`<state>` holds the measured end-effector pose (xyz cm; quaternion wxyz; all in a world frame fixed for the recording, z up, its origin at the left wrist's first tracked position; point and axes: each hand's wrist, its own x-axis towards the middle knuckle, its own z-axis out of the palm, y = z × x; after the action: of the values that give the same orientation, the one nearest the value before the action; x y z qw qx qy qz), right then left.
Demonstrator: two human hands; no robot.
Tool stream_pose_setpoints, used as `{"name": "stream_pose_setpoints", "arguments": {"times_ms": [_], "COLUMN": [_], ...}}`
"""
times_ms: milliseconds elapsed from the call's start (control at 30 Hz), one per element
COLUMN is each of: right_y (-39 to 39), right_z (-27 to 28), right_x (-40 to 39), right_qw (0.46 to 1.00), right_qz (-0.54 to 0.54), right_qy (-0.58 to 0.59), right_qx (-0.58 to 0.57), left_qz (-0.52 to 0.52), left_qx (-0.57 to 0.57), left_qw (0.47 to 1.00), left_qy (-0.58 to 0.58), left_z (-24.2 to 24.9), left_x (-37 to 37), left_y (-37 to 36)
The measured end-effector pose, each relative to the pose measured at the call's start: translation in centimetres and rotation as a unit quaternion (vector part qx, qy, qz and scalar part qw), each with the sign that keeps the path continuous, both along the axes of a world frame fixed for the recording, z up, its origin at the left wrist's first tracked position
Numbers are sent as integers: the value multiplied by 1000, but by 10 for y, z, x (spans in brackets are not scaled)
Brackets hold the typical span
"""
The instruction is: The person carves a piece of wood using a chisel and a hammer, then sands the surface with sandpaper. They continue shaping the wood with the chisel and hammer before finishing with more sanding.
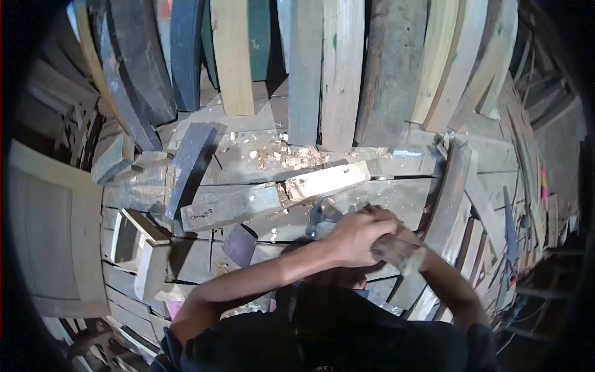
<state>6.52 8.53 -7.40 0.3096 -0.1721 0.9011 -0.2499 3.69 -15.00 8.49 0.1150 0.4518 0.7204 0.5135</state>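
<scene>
Where grips overlap: left hand (359,239) curls round brown, blurred wooden piece (396,250); right hand (407,235) obscured, grip cannot be told.
Notched, grey-and-pale timber (232,208): may slip if struck, no clamp visible.

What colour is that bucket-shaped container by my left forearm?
The container is dull greyish purple outside, best seen in the head view.

Grey-and-cream timber (263,202), black shirt (365,328)
</scene>
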Motion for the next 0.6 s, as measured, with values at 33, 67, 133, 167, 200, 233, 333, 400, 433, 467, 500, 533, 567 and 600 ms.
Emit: {"name": "stream_pose_setpoints", "arguments": {"times_ms": [33, 67, 133, 167, 200, 233, 333, 400, 433, 467, 500, 533, 567, 600], "right_y": [-7, -12, -19, -25, -29, -32, -38, -42, -43, -45, -46, -48, -51, -56], "right_z": [3, 4, -6, -13, -16, -24, -35, -34, -33, -33, -30, -27, -24, -19], "right_x": [7, 13, 14, 11, 8, 2, -7, -5, -3, 1, 6, 12, 18, 24], "right_qw": [1000, 999, 998, 997, 996, 995, 993, 993, 993, 994, 995, 996, 996, 995], "right_qz": [6, 6, 8, 6, 5, 7, 15, 29, 37, 46, 56, 61, 60, 33], "right_qy": [6, 15, 49, 62, 73, 83, 92, 89, 85, 78, 66, 58, 54, 87], "right_qx": [19, 28, 41, 45, 49, 57, 77, 76, 73, 67, 55, 43, 31, 21], "left_qz": [-6, -6, 2, 6, 9, 8, 137, 203, 219, 235, 250, 251, 261, 270], "left_qx": [29, 31, 42, 60, 76, 90, 161, 181, 179, 176, 172, 176, 175, 174], "left_qw": [999, 999, 996, 997, 997, 996, 975, 959, 958, 956, 952, 951, 949, 946], "left_qy": [27, 41, 79, 57, 33, 9, 70, 73, 41, 6, -31, -47, -39, -29], "left_z": [6, 10, 19, 20, 20, 19, 13, 15, 18, 20, 21, 16, 14, 11], "left_x": [-4, -8, -20, -25, -27, -29, -35, -39, -42, -43, -45, -49, -51, -54], "left_y": [11, 19, 37, 41, 44, 47, 58, 57, 54, 51, 48, 45, 41, 38]}}
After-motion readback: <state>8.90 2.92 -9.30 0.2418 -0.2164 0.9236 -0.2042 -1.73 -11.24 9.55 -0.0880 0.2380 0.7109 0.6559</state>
